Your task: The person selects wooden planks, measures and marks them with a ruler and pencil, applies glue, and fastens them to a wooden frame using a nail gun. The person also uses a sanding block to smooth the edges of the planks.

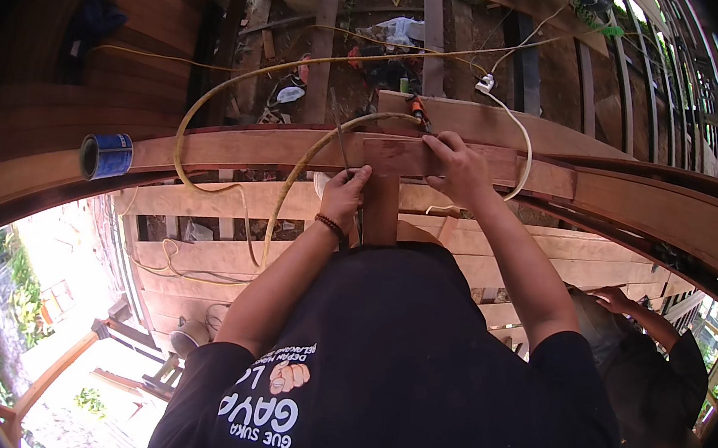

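A person in a black shirt (449, 362) leans over a long, bendy-looking wooden beam (245, 146) that goes right across. A flat red-brown piece of wood (393, 153) is on the middle of the beam, between the two hands. The left hand (344, 195) is at the near edge, with its thumb and fingers closed on a thin dark stick (339, 118) that leans over the beam. The right hand (459, 171) is at the right end of the red-brown piece. Its thumb and pointer are apart, with wood between them, and I cannot tell if they squeeze it. Lots of stuff is close by. A fat tan hose (281, 195) crosses the beam just left of the left hand, so it is in the way there. A yellow hose (181, 129) makes a big loop farther left. A blue tin (113, 155) lies on its side near the left end. Just past the beam is an orange and black tool (417, 111), near the right hand. A white cord (528, 141) hangs over the beam on the right. Beyond are wooden bars (318, 65) with gaps and crumpled clear plastic (399, 31). Another person (646, 381) is low on the right.
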